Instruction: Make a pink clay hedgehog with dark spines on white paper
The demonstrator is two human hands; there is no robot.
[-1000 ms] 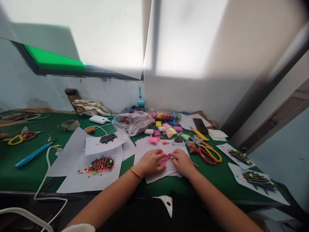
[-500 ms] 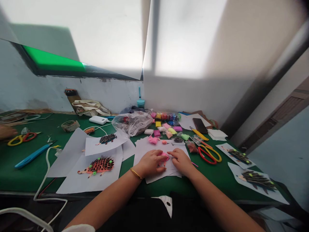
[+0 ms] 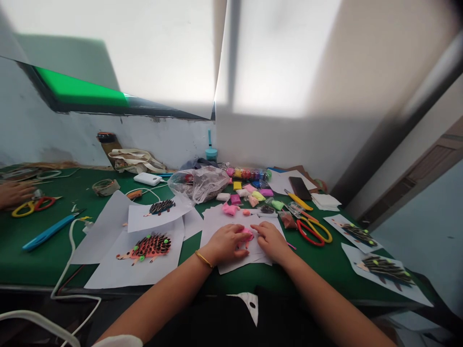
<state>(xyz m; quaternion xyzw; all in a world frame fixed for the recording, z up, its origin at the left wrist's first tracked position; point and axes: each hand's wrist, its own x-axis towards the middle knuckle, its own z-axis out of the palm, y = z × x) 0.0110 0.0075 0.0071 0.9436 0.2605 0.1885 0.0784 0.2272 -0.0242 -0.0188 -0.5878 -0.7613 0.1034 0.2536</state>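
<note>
A flattened piece of pink clay [image 3: 247, 234] lies on a stack of white paper [image 3: 211, 230] in front of me. My left hand [image 3: 227, 243] rests on the sheet, its fingers stretched over the clay and partly covering it. From the other side my right hand [image 3: 270, 242] comes in with its index finger extended at the clay's edge; its remaining fingers are partly hidden. Both hands appear to press rather than grip. Just beyond them sit a pink clay lump [image 3: 229, 208] and a small orange-pink piece [image 3: 246, 212].
Clay packets [image 3: 259, 195] and a plastic bag [image 3: 202, 185] stand behind the paper. Scissors [image 3: 314, 231] and a yellow cutter [image 3: 300, 201] lie right. Hedgehog pictures [image 3: 154, 246] flank me. Far left, another person's hand [image 3: 16, 193] is near second scissors [image 3: 34, 206].
My hands hold nearly the same place over the pink clay. At the far left, the other person's hand has moved further into view, towards the scissors there.
</note>
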